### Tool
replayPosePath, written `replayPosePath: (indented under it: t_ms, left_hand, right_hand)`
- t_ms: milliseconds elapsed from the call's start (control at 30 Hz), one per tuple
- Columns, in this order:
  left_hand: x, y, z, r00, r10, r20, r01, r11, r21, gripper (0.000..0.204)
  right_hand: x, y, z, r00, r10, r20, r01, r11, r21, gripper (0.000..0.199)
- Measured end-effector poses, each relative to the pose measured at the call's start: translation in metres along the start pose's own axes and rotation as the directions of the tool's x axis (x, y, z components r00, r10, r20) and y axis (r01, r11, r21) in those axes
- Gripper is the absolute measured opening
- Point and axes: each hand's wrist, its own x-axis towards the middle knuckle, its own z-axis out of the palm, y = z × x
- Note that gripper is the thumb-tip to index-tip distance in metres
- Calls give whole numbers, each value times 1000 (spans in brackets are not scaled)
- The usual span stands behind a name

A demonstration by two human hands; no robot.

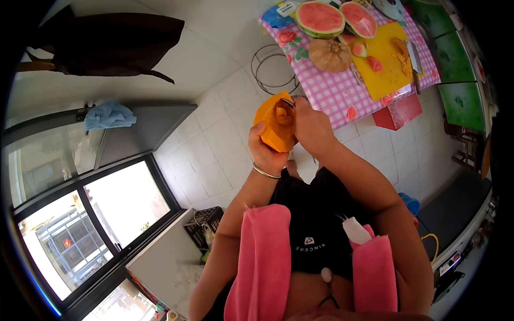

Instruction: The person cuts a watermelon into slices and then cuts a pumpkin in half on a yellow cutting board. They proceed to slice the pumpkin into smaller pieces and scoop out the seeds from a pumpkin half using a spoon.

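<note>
A piece of orange pumpkin (272, 132) with a hollow in its flesh is held up over the floor, beside the table's near left corner. My left hand (264, 148) is closed around its lower left side, with the thumb on the front. At the upper right of the piece, my right hand (313, 124) is closed on a small metal utensil (288, 101). The metal reaches into the hollow; most of the utensil is hidden by my fingers, so its exact kind does not show.
On the pink checked tablecloth (326, 96) are a tan ribbed pumpkin (329, 55), a watermelon half (320, 20) and a yellow cutting board (388, 77) with scraps and a knife (414, 61). A wire stand (270, 69) stands left of the table; a red box (397, 112) sits below it.
</note>
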Motion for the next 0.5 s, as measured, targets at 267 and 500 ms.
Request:
replayPosePath:
  t_ms: [267, 500]
  left_hand:
    - [6, -5, -11, 999, 48, 21, -50, 991, 127, 60]
    - [4, 3, -17, 998, -52, -46, 58, 988, 142, 62]
  right_hand:
    - [4, 4, 2, 998, 21, 51, -21, 1000, 4, 17]
    - [-3, 5, -7, 956, -114, 269, 122, 993, -11, 18]
